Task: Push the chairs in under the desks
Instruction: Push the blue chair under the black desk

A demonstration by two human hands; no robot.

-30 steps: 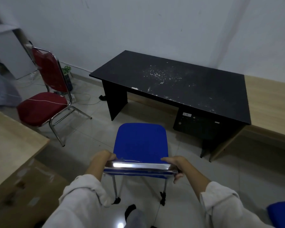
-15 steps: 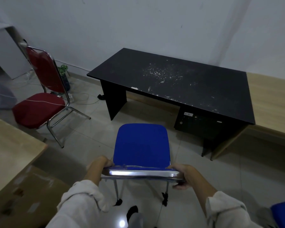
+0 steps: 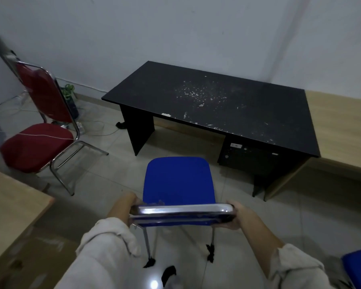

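Note:
A blue chair [image 3: 178,180] with a chrome frame stands on the tiled floor right in front of me, its seat facing a black desk [image 3: 215,103]. My left hand [image 3: 125,203] grips the left end of the chair's chrome backrest top. My right hand [image 3: 241,215] holds the right end of the same bar. The seat's front edge lies just short of the desk's open knee space, left of a dark drawer unit [image 3: 248,157]. The desk stands against the white wall, its top speckled with white flakes.
A red chair [image 3: 35,142] with a chrome frame stands to the left, near cables and a small plant [image 3: 68,90]. A light wooden desk [image 3: 10,197] sits at the near left, another wooden desk [image 3: 342,126] at the right. A second blue seat [image 3: 358,265] shows at bottom right.
The blue chair has moved a little forward toward the black desk with both hands on its backrest; the view has come closer to the desk.

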